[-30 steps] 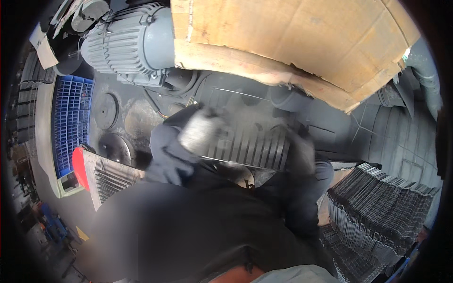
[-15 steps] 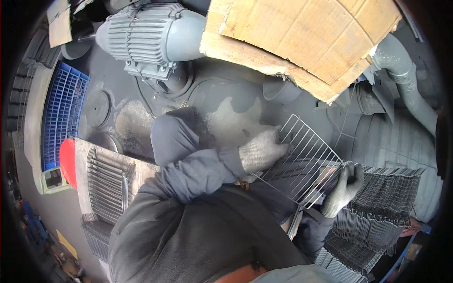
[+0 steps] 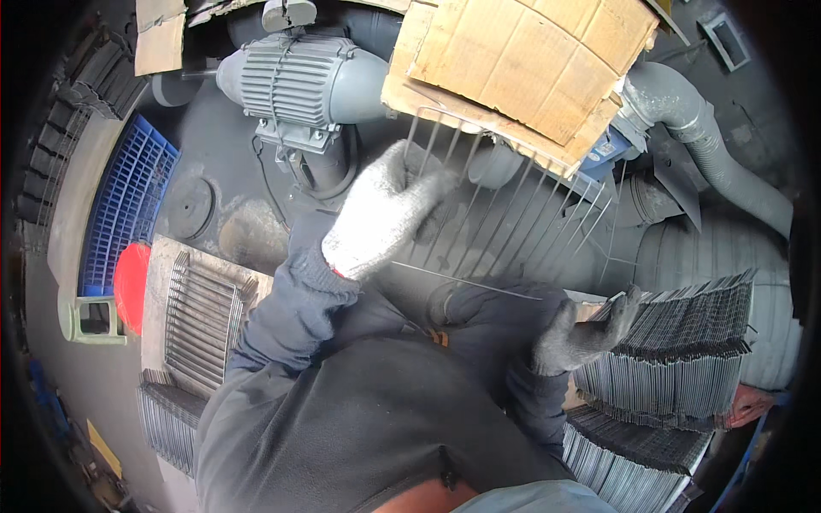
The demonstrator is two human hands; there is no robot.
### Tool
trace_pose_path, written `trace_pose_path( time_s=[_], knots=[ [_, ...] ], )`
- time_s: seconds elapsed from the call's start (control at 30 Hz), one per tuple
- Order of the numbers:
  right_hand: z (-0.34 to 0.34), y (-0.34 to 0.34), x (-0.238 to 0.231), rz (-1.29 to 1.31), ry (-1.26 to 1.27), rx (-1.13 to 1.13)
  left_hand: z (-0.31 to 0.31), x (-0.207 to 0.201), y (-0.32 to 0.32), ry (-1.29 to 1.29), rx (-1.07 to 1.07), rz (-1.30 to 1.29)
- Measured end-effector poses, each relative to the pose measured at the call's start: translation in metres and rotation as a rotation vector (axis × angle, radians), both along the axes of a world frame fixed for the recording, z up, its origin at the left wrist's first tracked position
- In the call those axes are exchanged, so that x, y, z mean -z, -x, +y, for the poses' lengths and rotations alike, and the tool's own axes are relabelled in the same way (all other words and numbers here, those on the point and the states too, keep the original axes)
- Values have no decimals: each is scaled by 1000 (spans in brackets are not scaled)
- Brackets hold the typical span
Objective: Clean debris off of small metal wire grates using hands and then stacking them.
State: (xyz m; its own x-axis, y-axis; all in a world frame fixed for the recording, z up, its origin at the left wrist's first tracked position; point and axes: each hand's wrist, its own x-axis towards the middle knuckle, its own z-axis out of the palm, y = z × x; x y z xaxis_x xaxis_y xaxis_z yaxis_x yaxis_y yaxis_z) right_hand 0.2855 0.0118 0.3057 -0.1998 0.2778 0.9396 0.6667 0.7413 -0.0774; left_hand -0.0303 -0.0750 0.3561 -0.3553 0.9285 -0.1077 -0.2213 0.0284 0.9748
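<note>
My left hand (image 3: 385,209), in a pale knit glove, is closed on the left side of a wire rack (image 3: 466,280). The rack is raised and tilted in front of me, a flat metal frame with several parallel wires. My right hand (image 3: 581,338), in a greyer glove, is apart from the rack, its thumb and fingers spread and nothing in them. Close beside it on the right stand dense stacks of similar wire racks (image 3: 680,329). On my left, several more racks (image 3: 201,321) lie on a board.
A grey finned motor (image 3: 295,81) stands ahead on the left. Worn cardboard (image 3: 530,64) sits ahead, near the raised rack's top edge. A thick grey duct (image 3: 718,145) bends down on the right. Far left are a blue plastic crate (image 3: 128,218) and a round red object (image 3: 132,286).
My left hand has lifted the rack up and away, to the left. My right hand has come off the rack's right side and opened beside the stacks.
</note>
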Motion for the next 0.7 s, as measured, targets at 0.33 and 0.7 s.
trace_pose_path(
  time_s=[0.33, 0.7],
  knots=[
    [-5, 10, 7, 8, 1157, -288, 2, 21, -61, -473, -236, 1149],
    [-11, 47, 85, 1193, 1314, -619, 30, 99, -88, -108, -308, -498]
  ],
)
